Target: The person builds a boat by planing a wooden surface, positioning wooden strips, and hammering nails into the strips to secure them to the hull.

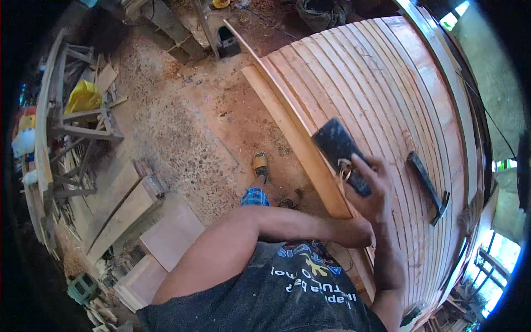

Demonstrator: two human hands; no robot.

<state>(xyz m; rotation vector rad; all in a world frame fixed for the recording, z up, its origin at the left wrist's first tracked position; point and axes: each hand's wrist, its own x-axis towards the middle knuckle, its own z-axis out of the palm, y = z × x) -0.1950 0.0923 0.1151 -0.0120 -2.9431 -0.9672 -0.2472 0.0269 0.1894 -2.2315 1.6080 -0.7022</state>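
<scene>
My right hand (373, 191) is closed around the rear of a dark, flat-bodied hand plane (333, 143) with a shiny metal part in its middle. The plane is over the left edge of a curved surface of narrow wooden planks (381, 88). My left forearm crosses in front of me, and my left hand (360, 232) is at the plank edge beside my right wrist; its fingers are hidden. To the right on the planks lies a hammer (425, 177) with a black handle and a metal head.
A long board (285, 124) runs along the planked surface's left edge. At left stand a wooden rack (83, 133) with a yellow item (84, 97), and loose boards (171, 235) on the floor. A wooden box-like frame (174, 33) stands at the back.
</scene>
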